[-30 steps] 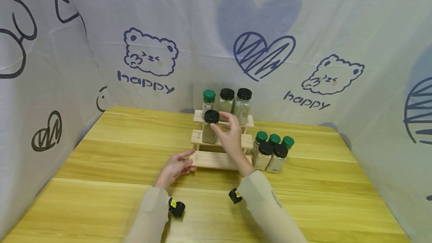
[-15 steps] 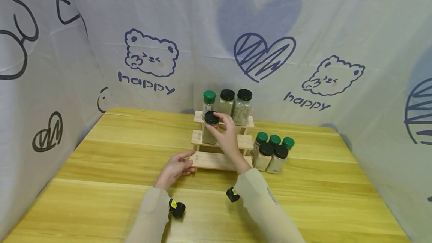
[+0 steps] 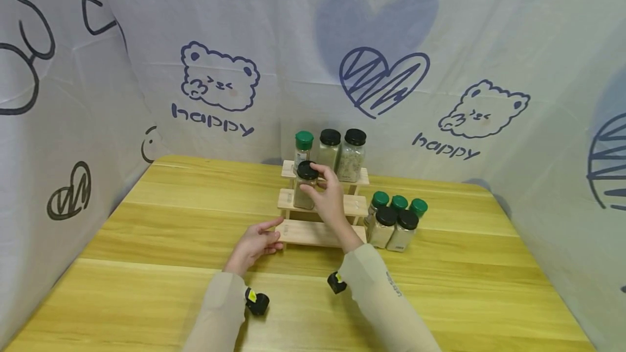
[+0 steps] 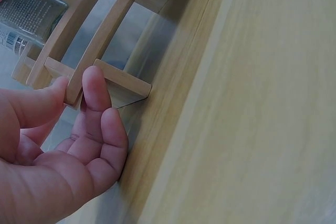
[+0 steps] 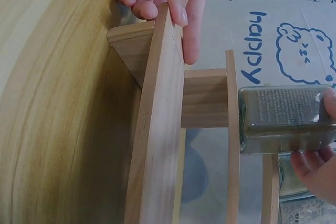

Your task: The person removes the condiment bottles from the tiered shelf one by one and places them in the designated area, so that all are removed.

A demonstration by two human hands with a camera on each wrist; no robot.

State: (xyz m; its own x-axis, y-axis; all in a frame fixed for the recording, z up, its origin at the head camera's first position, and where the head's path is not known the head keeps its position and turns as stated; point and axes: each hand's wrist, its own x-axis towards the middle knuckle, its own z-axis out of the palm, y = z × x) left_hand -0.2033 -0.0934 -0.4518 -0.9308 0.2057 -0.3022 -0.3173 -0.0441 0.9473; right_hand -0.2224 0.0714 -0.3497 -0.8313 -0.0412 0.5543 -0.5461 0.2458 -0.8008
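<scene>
A small three-step wooden rack [image 3: 320, 234] stands on the table. On its middle step, at the left end, is an upright glass spice jar [image 3: 304, 198] with a black lid. My right hand [image 3: 331, 200] holds this jar near its top, thumb and fingers on opposite sides. In the right wrist view, the base of the jar [image 5: 281, 121] is right at the step's surface, and fine print covers one face. My left hand [image 3: 255, 242] pinches the left end of the bottom step, with the thumb above and fingers below, as the left wrist view shows.
Along the top step stand a green-lidded jar [image 3: 303, 148] and two black-lidded jars, one being [image 3: 351, 161]. Several more jars, including a black-lidded jar [image 3: 402, 235] and a green-lidded jar [image 3: 418, 207], crowd the table [image 3: 464, 265] right of the rack. A printed cloth [image 3: 303, 42] hangs behind.
My right hand has shifted slightly left and its thumb and fingers have come in around the jar's upper part. The left hand and the rack have stayed put.
</scene>
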